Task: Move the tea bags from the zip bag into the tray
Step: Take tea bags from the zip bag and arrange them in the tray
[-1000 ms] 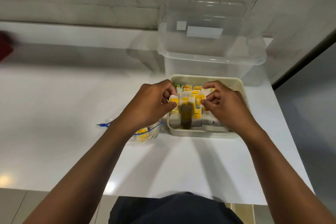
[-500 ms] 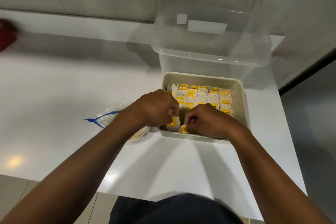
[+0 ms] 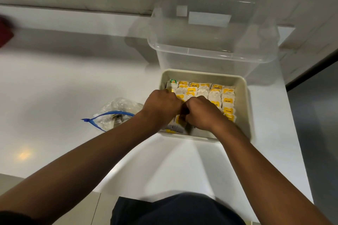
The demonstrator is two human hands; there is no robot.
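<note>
Both fists, left hand point(image 3: 161, 103) and right hand point(image 3: 201, 113), knuckle-to-knuckle among yellow-labelled tea bags point(image 3: 215, 95) in cream plastic tray point(image 3: 244, 100); grip undeterminable. Clear zip bag point(image 3: 117, 113) left; clear tub point(image 3: 210, 51) behind.

A cream tray point(image 3: 245, 100) sits on the white tabletop point(image 3: 54, 87), packed with rows of white-and-yellow tea bags point(image 3: 215, 95); one bag at the far left corner has a green label. Both hands are down in the tray's near left part, knuckles up and fingers curled into the bags: the left hand point(image 3: 161, 103) and right hand point(image 3: 201, 113) touch each other. What the fingers hold is hidden. Left of the tray, near the left forearm, lies a crumpled zip bag point(image 3: 117, 113) with a blue seal. Just behind the tray stands a clear bin point(image 3: 210, 49).
</note>
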